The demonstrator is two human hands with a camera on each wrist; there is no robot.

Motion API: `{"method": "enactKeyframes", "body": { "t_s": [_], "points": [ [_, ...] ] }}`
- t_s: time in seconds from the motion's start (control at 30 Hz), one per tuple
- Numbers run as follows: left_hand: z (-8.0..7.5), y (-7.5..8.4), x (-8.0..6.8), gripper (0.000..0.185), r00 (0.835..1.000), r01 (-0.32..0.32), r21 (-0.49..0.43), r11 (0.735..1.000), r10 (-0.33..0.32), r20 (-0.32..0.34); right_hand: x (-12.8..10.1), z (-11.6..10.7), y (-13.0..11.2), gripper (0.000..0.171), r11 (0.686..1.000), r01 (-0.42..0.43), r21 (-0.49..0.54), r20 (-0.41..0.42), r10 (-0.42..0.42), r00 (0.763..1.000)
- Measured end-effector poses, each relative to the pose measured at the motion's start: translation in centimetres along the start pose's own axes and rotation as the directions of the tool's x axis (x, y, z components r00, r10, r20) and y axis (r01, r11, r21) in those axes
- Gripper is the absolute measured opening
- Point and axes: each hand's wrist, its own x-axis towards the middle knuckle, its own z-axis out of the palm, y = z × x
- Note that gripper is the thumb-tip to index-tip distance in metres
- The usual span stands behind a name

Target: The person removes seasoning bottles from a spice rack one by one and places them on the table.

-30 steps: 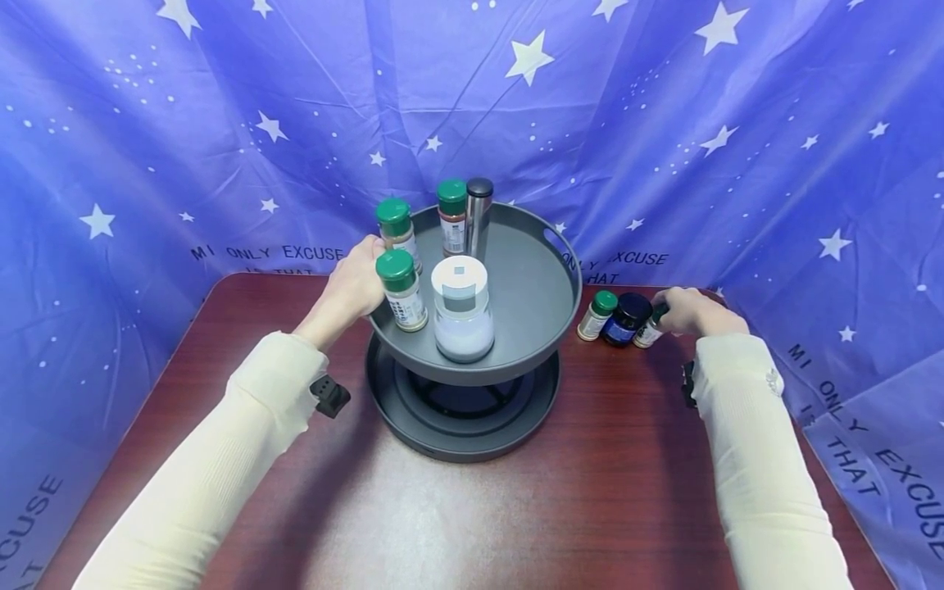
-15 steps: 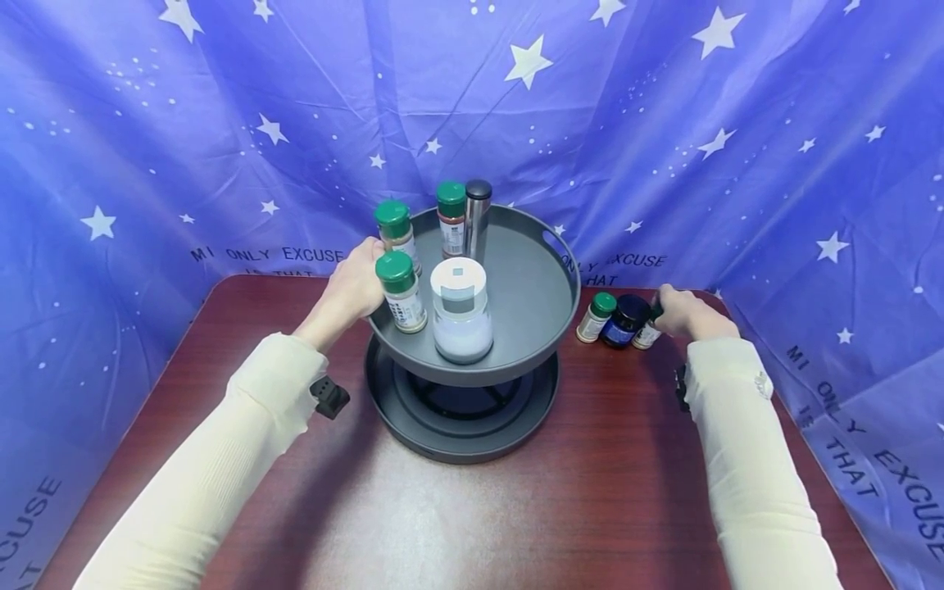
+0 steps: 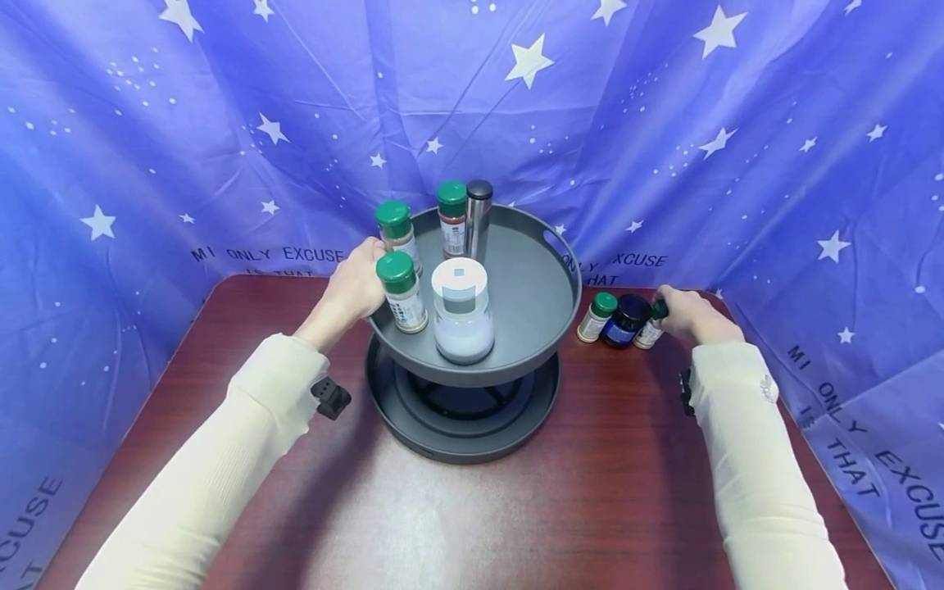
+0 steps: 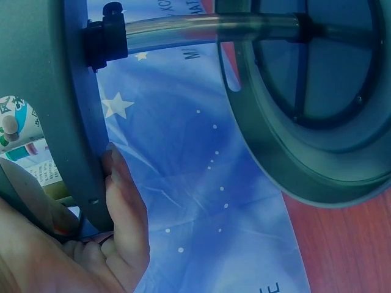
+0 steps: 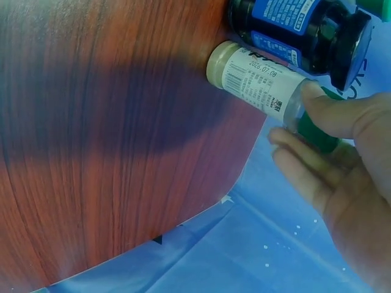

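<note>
My left hand (image 3: 354,287) grips the left handle of the grey upper tray (image 3: 527,315) of a two-tier stand, fingers underneath in the left wrist view. On that tray stand two green-capped spice jars (image 3: 406,310) by my fingers, a red-filled spice jar (image 3: 453,233), a steel cylinder with a black top (image 3: 478,221) and a white-lidded jar (image 3: 465,332). At the table's back right, my right hand (image 3: 692,315) holds the green cap of a small spice jar (image 5: 259,85) between thumb and fingers. This jar stands beside a dark blue jar (image 3: 621,324).
The lower tray (image 3: 465,447) of the stand rests on the reddish wood table (image 3: 590,492). Another green-capped spice jar (image 3: 594,319) stands left of the dark blue jar. A blue star-patterned curtain (image 3: 332,123) hangs close behind the table and along its sides.
My right hand has shifted slightly left and lower at the small spice jar, showing more of its green cap. My left hand and the stand have stayed in place.
</note>
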Motion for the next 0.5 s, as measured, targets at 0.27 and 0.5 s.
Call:
{"method": "enactKeyframes", "body": {
  "t_s": [0.27,0.5],
  "points": [
    [0.2,0.0,0.0,0.055,1.0,0.005,-0.005,1.0,-0.004,0.017,-0.6,-0.1,0.6,0.069,1.0,0.015,0.018,0.02,-0.015,1.0],
    [0.0,0.0,0.0,0.055,1.0,0.004,-0.007,1.0,-0.004,0.02,-0.5,-1.4,0.8,0.09,0.999,0.007,0.04,0.0,-0.007,1.0]
  ]
}}
